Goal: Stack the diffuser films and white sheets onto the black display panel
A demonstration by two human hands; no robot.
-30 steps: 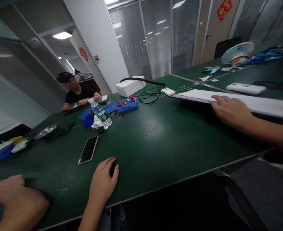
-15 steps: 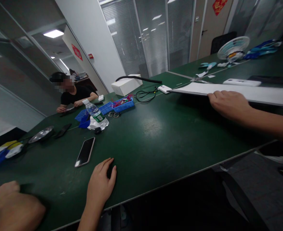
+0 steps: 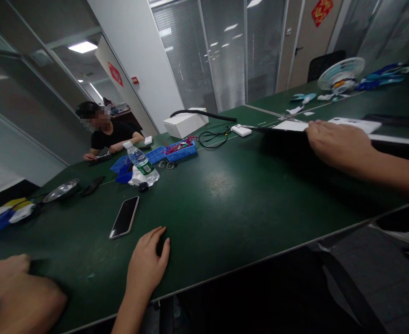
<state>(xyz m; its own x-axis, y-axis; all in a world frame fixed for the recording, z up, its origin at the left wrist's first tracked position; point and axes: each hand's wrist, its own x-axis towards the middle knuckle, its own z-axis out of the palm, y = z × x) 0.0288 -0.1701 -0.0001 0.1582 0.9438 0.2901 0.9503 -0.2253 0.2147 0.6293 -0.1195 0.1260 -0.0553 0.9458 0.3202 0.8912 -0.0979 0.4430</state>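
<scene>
My left hand (image 3: 147,262) rests flat on the green table, fingers stretched and thumb apart, holding nothing. Just beyond it lies a phone (image 3: 124,217) with a dark screen. On the right, my right hand (image 3: 340,144) grips the near edge of a thin board (image 3: 288,138), fingers over the top. Its white upper face shows only as a narrow strip; the dark underside is tilted toward me, raised above the table. My right thumb is hidden.
Another person's arm (image 3: 23,297) leans on the table at lower left. Further off stand a water bottle (image 3: 140,163), blue trays (image 3: 179,153), a white box (image 3: 185,124) and a black cable (image 3: 213,139). Across the table sits a person (image 3: 105,132). A fan (image 3: 341,75) lies far right.
My right hand has raised the board's near edge a little, so less of the white face and more of the dark underside shows. My left hand has stayed put.
</scene>
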